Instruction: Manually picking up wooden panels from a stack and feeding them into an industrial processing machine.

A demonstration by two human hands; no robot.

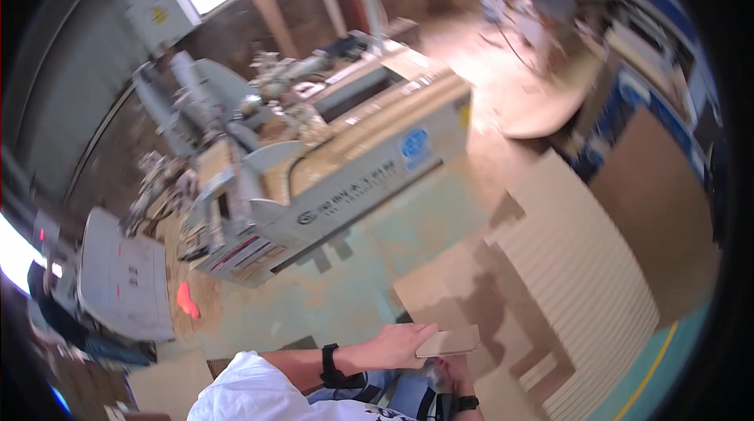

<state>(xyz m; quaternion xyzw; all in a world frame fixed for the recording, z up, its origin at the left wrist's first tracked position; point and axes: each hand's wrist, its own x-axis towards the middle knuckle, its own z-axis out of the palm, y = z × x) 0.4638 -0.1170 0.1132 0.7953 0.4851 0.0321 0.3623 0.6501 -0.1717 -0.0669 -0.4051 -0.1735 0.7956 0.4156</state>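
Note:
Low in the head view, my left hand [399, 345] is closed round the left end of a short, flat tan board [449, 342]. My right hand [455, 374] is just below the board's right part, its fingers against the underside and partly hidden. Both wrists wear black bands. Right of my hands, a long curved row of tan boards [581, 264] lies packed side by side, with ribbed edges. Beneath the held board, a brown sheet [432, 291] lies on the floor, with dark shadows across it.
A long grey machine [369, 185] covered with dust and scraps stands ahead. At left is a pale panel-shaped cover [122, 276] near a red object [188, 300]. A large brown panel [660, 209] leans at right. A yellow line [648, 370] runs along the green floor.

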